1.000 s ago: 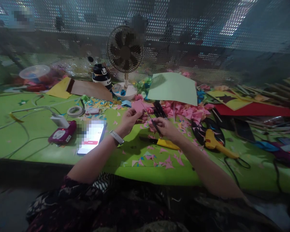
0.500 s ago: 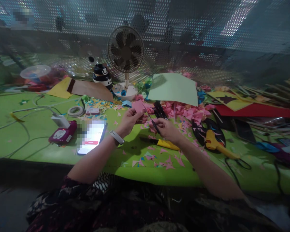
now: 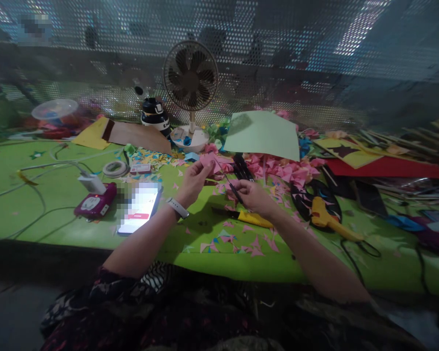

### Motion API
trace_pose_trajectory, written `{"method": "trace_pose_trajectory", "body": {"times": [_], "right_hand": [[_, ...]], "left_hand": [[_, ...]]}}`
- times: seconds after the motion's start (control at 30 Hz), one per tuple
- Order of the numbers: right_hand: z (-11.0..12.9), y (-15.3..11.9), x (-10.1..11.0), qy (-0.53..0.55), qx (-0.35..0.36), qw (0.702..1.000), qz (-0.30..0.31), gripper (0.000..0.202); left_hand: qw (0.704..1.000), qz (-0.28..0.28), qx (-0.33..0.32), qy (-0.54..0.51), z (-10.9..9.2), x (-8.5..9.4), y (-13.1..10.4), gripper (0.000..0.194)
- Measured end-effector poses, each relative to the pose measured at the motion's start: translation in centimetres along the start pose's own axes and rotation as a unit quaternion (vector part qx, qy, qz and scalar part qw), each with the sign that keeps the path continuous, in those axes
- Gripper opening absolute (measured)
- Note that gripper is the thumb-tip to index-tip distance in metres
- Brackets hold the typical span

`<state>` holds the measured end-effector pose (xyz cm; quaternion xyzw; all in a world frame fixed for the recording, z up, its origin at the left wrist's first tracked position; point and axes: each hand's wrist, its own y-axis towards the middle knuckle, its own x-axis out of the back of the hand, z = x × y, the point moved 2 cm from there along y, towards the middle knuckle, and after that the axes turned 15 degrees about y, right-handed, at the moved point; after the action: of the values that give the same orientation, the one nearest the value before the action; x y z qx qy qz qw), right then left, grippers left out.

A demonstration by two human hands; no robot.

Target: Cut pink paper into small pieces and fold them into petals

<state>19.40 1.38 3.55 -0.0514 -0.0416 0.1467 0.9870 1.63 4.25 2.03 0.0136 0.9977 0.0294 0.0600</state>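
Note:
My left hand (image 3: 194,184), a pale watch (image 3: 177,208) on its wrist, pinches a small piece of pink paper (image 3: 208,160) between thumb and fingers. In my right hand (image 3: 253,195) is a slim dark tool (image 3: 235,192) with a thin pointed end, closed in my fingers. Its tip reaches up to the right edge of the paper; I cannot tell whether it is scissors or tweezers. Below my right hand a yellow-handled knife (image 3: 255,219) lies on the green table (image 3: 205,265). Pink paper scraps (image 3: 255,247) are scattered near the front edge.
A fan (image 3: 190,78) stands at the back, beside a dark bottle (image 3: 155,117). A pale green sheet (image 3: 263,134) rests over pink paper pieces (image 3: 290,169). To the left lie a lit phone (image 3: 141,207), a purple power adapter (image 3: 97,202) and cables; rightward, a yellow glue gun (image 3: 327,219).
My left hand has shifted slightly left and its fingers have drawn closer together around the pink paper, which has turned a little. My right hand and the dark tool have barely moved.

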Motion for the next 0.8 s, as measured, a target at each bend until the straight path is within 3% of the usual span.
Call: {"method": "trace_pose_trajectory", "body": {"times": [0.2,0.5,0.8], "right_hand": [[0.01,-0.05,0.02,0.009,-0.002,1.000,-0.005,0.060],[-0.29,0.06,0.20,0.002,0.001,1.000,0.008,0.059],[-0.37,0.19,0.36,-0.007,0.016,1.000,0.005,0.061]], "left_hand": [[1.000,0.000,0.017,0.008,-0.33,-0.30,-0.18,0.017],[0.999,0.008,0.036,-0.004,-0.42,-0.35,-0.32,0.029],[0.999,0.009,0.038,-0.009,-0.34,-0.47,-0.30,0.029]]}}
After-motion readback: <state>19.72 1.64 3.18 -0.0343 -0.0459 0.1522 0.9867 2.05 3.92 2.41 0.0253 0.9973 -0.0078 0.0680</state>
